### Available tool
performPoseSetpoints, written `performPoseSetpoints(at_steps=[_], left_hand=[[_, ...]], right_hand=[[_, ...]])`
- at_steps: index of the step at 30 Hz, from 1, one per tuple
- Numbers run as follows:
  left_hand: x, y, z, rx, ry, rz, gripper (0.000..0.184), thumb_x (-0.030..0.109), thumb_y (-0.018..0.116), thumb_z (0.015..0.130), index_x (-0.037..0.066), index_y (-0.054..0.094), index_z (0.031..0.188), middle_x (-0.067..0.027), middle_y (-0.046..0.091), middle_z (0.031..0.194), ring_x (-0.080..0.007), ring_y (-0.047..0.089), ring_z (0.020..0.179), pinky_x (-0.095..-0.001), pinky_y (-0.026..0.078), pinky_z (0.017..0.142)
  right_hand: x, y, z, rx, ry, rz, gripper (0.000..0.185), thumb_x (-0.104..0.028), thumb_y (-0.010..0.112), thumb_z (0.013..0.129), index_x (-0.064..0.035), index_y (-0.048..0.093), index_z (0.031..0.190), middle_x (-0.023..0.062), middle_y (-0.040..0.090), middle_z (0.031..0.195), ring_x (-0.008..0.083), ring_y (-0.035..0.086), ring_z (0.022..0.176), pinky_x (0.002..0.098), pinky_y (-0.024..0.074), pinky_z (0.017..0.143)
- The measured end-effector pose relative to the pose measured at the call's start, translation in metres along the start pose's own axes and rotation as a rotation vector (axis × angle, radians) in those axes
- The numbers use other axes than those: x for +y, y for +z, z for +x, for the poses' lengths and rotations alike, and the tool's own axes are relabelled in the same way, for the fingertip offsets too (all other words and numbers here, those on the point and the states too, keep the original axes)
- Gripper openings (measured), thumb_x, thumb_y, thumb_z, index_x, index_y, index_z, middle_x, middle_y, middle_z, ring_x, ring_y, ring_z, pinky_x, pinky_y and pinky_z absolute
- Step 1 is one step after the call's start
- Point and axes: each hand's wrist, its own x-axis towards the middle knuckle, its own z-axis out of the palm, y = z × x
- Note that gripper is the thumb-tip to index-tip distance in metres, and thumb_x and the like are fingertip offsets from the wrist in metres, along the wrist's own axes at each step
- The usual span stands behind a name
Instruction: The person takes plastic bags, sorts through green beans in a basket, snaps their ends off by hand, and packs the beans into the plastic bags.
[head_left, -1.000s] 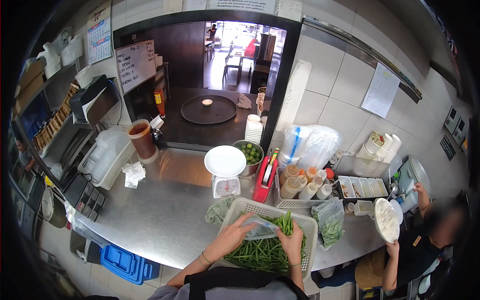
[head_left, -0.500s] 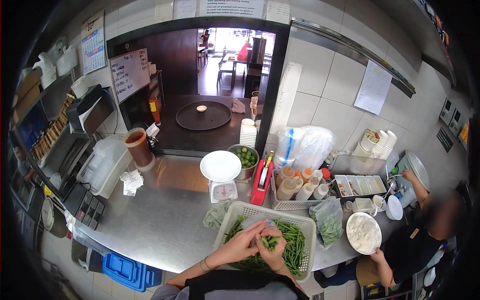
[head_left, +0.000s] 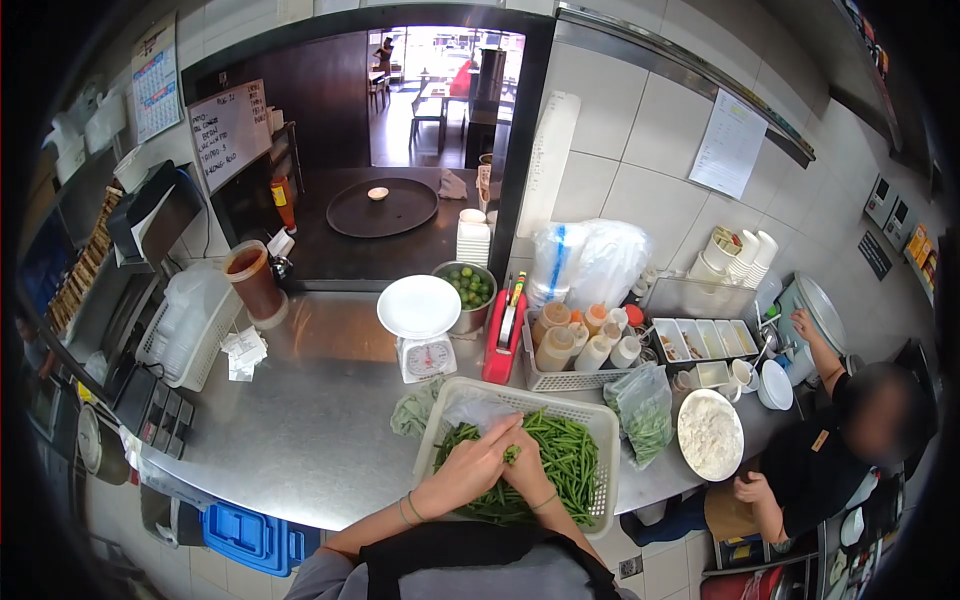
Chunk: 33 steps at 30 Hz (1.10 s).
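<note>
Along a stainless-steel worktop (head_left: 320,420), a co-worker (head_left: 815,470) in a dark top stands at right, one arm stretched toward a pale tub (head_left: 815,310). Front and center, a cream perforated basket (head_left: 606,450) sits near the worktop's edge, spread with green beans (head_left: 565,450). Behind it, a smaller basket (head_left: 560,382) holds squeeze bottles, and a white scale (head_left: 425,358) carries a plate (head_left: 419,305). To the right lie a bowl (head_left: 740,430) of white powdery contents and a clear bag of greens (head_left: 642,415). Over the beans, the person's left hand (head_left: 480,458) presses against the right, fingers curled; what it grips is hidden. Crumpled clear plastic (head_left: 480,408) shows just beyond. The right hand (head_left: 523,468) closes around a small bunch of beans (head_left: 512,454), only the tips visible.
</note>
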Motion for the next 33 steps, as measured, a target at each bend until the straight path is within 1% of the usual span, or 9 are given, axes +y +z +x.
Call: performPoseSetpoints(at_steps=[5, 11, 14, 17, 22, 23, 25, 30, 33], left_hand=[[-0.002, 0.012, 0.001, 0.154, 0.079, 0.077, 0.053, -0.004, 0.057, 0.07, -0.001, 0.049, 0.122, -0.0159, 0.044, 0.133, -0.0346, 0.063, 0.07, -0.0405, 0.053, 0.061], [-0.006, 0.011, 0.0, 0.381, 0.092, 0.16, 0.046, -0.006, 0.054, 0.073, -0.002, 0.052, 0.119, -0.0166, 0.044, 0.133, -0.0342, 0.062, 0.083, -0.0389, 0.053, 0.069], [-0.009, 0.009, 0.002, 0.402, -0.009, 0.205, 0.044, -0.007, 0.053, 0.074, -0.005, 0.051, 0.118, -0.0185, 0.043, 0.133, -0.0361, 0.059, 0.093, -0.0398, 0.052, 0.074], [-0.033, 0.013, 0.001, 0.378, -0.002, 0.149, 0.045, -0.007, 0.053, 0.075, -0.007, 0.048, 0.119, -0.0208, 0.043, 0.132, -0.0385, 0.057, 0.098, -0.0414, 0.051, 0.077], [-0.007, 0.033, -0.003, 0.221, -0.035, -0.092, 0.059, -0.005, 0.055, 0.075, -0.006, 0.036, 0.131, -0.0236, 0.036, 0.135, -0.0416, 0.055, 0.101, -0.0419, 0.05, 0.078], [-0.003, 0.039, -0.005, 0.183, -0.037, -0.136, 0.062, -0.004, 0.056, 0.075, -0.006, 0.033, 0.133, -0.024, 0.034, 0.137, -0.0424, 0.055, 0.101, -0.0419, 0.05, 0.078], [0.0, 0.044, -0.008, 0.146, -0.059, -0.276, 0.07, -0.006, 0.059, 0.076, -0.004, 0.028, 0.138, -0.0192, 0.03, 0.14, -0.0267, 0.059, 0.088, -0.032, 0.05, 0.071], [0.001, 0.017, 0.0, 0.146, -0.183, -0.45, 0.069, -0.008, 0.058, 0.074, -0.004, 0.031, 0.138, -0.0146, 0.032, 0.14, -0.0148, 0.056, 0.073, -0.0275, 0.049, 0.065], [0.009, -0.004, 0.006, 0.105, -0.162, -0.394, 0.067, -0.007, 0.057, 0.072, -0.007, 0.033, 0.134, -0.0172, 0.033, 0.139, -0.027, 0.062, 0.082, -0.0339, 0.05, 0.068]], right_hand=[[-0.007, -0.01, 0.0, 0.12, 0.097, 0.004, 0.029, 0.004, 0.067, 0.063, 0.0013, 0.055, 0.09, 0.0183, 0.057, 0.084, 0.0376, 0.057, 0.078, 0.0393, 0.0466, 0.069], [-0.019, -0.014, 0.004, 0.205, 0.016, 0.02, 0.027, 0.005, 0.066, 0.066, 0.0019, 0.057, 0.091, 0.0146, 0.058, 0.081, 0.0322, 0.057, 0.072, 0.0357, 0.0467, 0.065], [-0.022, -0.012, 0.008, 0.239, 0.04, 0.147, 0.012, 0.003, 0.063, 0.077, 0.0025, 0.056, 0.087, 0.0107, 0.058, 0.076, 0.0188, 0.059, 0.067, 0.0291, 0.0472, 0.063], [-0.023, -0.017, 0.009, 0.301, 0.52, 0.448, 0.005, -0.001, 0.061, 0.084, 0.0009, 0.058, 0.087, 0.0077, 0.06, 0.077, 0.0132, 0.058, 0.067, 0.0281, 0.0485, 0.064], [-0.03, -0.023, 0.032, 0.649, 0.497, 1.032, 0.007, -0.008, 0.054, 0.092, -0.0033, 0.049, 0.09, 0.0029, 0.048, 0.072, 0.0128, 0.049, 0.065, 0.0313, 0.0474, 0.068], [-0.031, -0.022, 0.035, 0.69, 0.452, 0.988, 0.007, -0.007, 0.054, 0.092, -0.0032, 0.049, 0.089, 0.0031, 0.049, 0.072, 0.0125, 0.049, 0.066, 0.0301, 0.0469, 0.068], [-0.033, -0.02, 0.039, 0.769, 0.357, 0.895, 0.007, -0.006, 0.053, 0.092, -0.0029, 0.049, 0.087, 0.0036, 0.051, 0.073, 0.0118, 0.051, 0.068, 0.0277, 0.046, 0.069], [-0.017, -0.005, 0.014, 0.506, 0.174, 0.456, 0.01, -0.001, 0.058, 0.087, -0.0009, 0.051, 0.093, 0.009, 0.057, 0.082, 0.0134, 0.055, 0.075, 0.0289, 0.0467, 0.072], [-0.008, -0.002, 0.005, 0.227, 0.203, 0.142, 0.021, 0.001, 0.062, 0.08, 0.0026, 0.053, 0.099, 0.0136, 0.06, 0.086, 0.0207, 0.061, 0.075, 0.0321, 0.0475, 0.068]])
